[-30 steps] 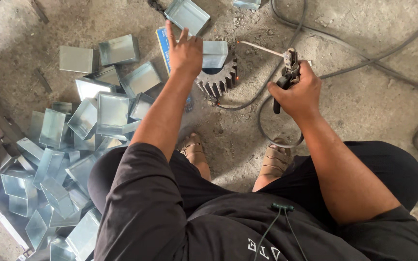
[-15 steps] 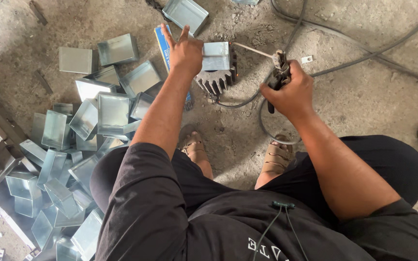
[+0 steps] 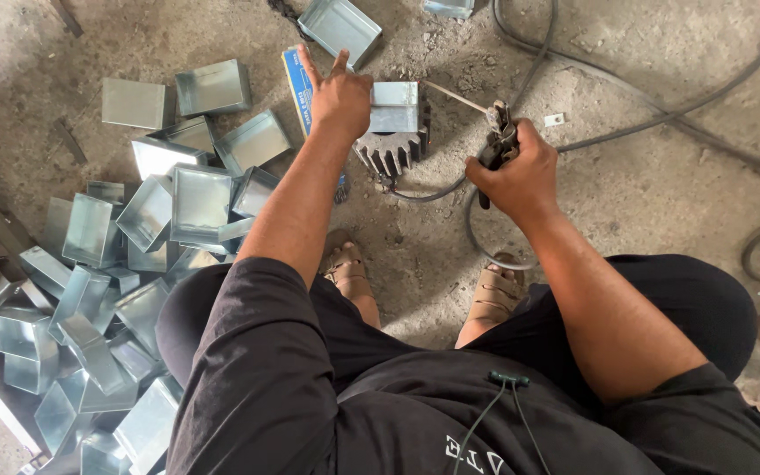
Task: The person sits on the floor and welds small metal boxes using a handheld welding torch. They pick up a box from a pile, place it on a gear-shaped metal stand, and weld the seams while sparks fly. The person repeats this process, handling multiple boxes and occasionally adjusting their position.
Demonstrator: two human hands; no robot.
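Observation:
My left hand (image 3: 339, 97) rests on a small grey sheet-metal box (image 3: 395, 106), steadying it with two fingers raised. The box lies on top of a dark toothed gear (image 3: 390, 155) on the concrete floor. My right hand (image 3: 521, 173) is closed on a welding electrode holder (image 3: 497, 147). A thin rod (image 3: 452, 97) sticks out of the holder and points at the box's right edge. I squat with my sandalled feet (image 3: 351, 277) just below the gear.
A heap of several grey metal boxes (image 3: 116, 255) fills the floor on the left. A blue flat packet (image 3: 299, 81) lies under my left hand. More boxes (image 3: 339, 28) sit above. Dark cables (image 3: 644, 132) run across the floor to the right.
The box now covers more of the gear's top, held by my left hand. My right hand with the holder has shifted slightly, the rod staying aimed at the box.

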